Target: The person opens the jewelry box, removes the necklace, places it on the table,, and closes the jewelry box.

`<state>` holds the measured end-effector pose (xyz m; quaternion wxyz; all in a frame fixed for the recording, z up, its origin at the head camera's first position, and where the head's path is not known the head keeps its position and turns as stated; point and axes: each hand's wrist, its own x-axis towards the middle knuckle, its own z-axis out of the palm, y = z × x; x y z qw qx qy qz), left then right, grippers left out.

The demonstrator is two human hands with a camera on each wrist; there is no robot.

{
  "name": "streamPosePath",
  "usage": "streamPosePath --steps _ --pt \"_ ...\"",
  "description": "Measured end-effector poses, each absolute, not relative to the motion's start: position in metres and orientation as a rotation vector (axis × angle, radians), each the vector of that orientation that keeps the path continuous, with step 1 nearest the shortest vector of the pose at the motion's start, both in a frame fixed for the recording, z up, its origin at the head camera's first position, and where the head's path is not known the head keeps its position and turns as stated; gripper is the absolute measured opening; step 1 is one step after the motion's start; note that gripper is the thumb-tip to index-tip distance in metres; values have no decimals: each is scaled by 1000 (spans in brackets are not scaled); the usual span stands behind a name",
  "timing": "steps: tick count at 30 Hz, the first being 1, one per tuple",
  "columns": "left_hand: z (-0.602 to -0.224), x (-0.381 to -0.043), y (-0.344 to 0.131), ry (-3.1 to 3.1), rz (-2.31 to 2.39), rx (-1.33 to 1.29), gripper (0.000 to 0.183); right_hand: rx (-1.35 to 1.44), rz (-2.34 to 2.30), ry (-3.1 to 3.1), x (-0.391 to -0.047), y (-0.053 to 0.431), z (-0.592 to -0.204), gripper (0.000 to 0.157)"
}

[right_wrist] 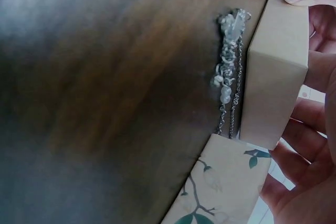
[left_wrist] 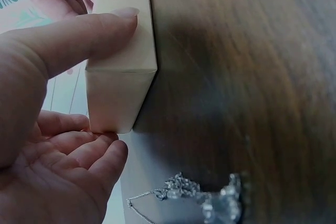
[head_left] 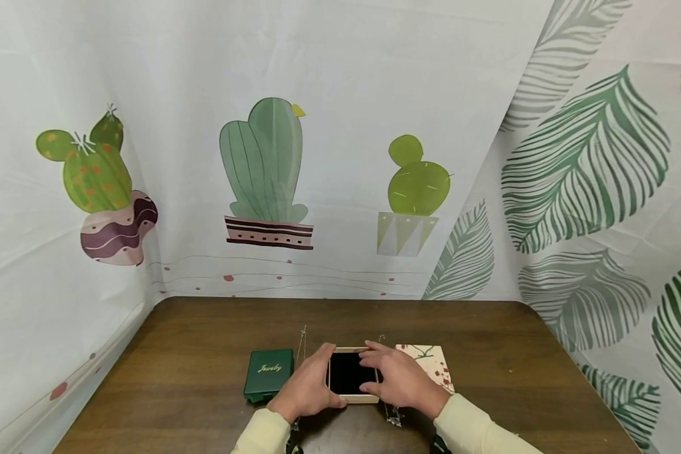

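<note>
In the head view an open cream cardboard box (head_left: 359, 399) with a black lining (head_left: 346, 373) sits on the table's near middle. My left hand (head_left: 308, 383) grips its left end; in the left wrist view the thumb presses the near side and the fingers reach around the end. My right hand (head_left: 400, 376) is over the box's right end, its thumb and a finger touching the black lining. Silver chains with clear beads lie beside the box: one chain (head_left: 394, 417) by its right end, another chain (left_wrist: 181, 187) by its left end.
A dark green jewelry box (head_left: 268, 373) with gold lettering stands left of my left hand. Behind my right hand lies a cream lid (head_left: 428, 362) with a floral print. The brown wooden table (head_left: 505, 359) meets printed cloth at its back and sides.
</note>
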<state>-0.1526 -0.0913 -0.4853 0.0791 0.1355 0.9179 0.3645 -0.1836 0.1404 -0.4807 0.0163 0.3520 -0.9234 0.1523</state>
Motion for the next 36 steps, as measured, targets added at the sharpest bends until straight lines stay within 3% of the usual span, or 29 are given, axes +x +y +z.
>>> streamPosePath --steps 20,36 --pt "-483 -152 -91 2656 1152 352 118 1104 571 -2873 -189 145 -488 39" --pt "-486 -152 -92 2674 1138 347 115 1144 680 -2760 -186 154 -489 45"
